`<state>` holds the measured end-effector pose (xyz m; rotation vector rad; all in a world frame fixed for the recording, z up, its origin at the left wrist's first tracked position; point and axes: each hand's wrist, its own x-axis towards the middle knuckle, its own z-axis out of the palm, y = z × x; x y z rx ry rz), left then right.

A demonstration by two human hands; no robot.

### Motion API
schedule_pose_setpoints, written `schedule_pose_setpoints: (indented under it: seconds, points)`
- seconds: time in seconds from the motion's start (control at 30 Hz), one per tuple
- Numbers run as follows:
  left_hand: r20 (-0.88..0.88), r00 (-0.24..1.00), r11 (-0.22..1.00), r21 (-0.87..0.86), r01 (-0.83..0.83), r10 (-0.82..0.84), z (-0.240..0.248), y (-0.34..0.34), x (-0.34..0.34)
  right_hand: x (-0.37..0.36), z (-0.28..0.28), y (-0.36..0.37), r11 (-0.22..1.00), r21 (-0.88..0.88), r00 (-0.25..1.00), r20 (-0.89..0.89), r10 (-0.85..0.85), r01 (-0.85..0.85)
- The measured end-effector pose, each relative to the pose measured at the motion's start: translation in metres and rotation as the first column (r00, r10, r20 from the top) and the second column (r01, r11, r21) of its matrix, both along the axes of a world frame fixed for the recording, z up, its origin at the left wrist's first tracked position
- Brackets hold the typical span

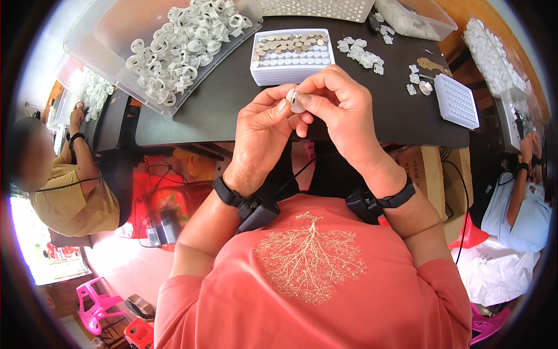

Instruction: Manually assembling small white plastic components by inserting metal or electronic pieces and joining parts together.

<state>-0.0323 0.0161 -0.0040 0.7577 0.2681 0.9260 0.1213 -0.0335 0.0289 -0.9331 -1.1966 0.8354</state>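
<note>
Both of my hands meet over the near edge of the dark table and hold one small white plastic part [295,103] between them. My left hand [263,119] is closed, pinching the part's left side between thumb and fingers. From the right, my right hand [343,107] presses its thumb and index finger on the same part. A small dark slot shows on its face; the rest is covered by my fingers. Just beyond my hands stands a stack of white trays [290,72], the top one holding rows of white round pieces and a scatter of small silvery discs.
A clear bin [125,75] heaped with translucent white plastic parts stands at the left. Loose white parts [363,53] lie right of the stack, near another white tray [456,102]. A perforated white basket [314,8] is at the back. Other people work at both sides.
</note>
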Motion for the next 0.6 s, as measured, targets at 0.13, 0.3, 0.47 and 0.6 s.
schedule_pose_setpoints:
  seconds: [0.13,0.3,0.47,0.6]
  points:
    - [-0.005,1.000,1.000,0.005,0.006,-0.006,0.000,-0.001,-0.001,0.003,0.000,-0.001,0.985,0.153,0.953,0.278,-0.124,0.083]
    - [-0.052,0.998,0.999,0.041,-0.018,0.021,0.000,-0.004,-0.001,0.006,0.001,-0.001,0.999,-0.011,0.995,0.096,0.035,-0.034]
    - [-0.051,0.999,1.000,0.031,-0.001,0.003,0.003,-0.005,-0.002,0.019,0.016,0.003,0.960,-0.176,0.976,0.000,0.219,-0.216]
    - [-0.081,0.997,0.998,0.067,0.006,-0.001,0.003,-0.006,0.002,0.031,0.021,0.009,0.918,-0.210,0.941,-0.044,0.334,-0.336]
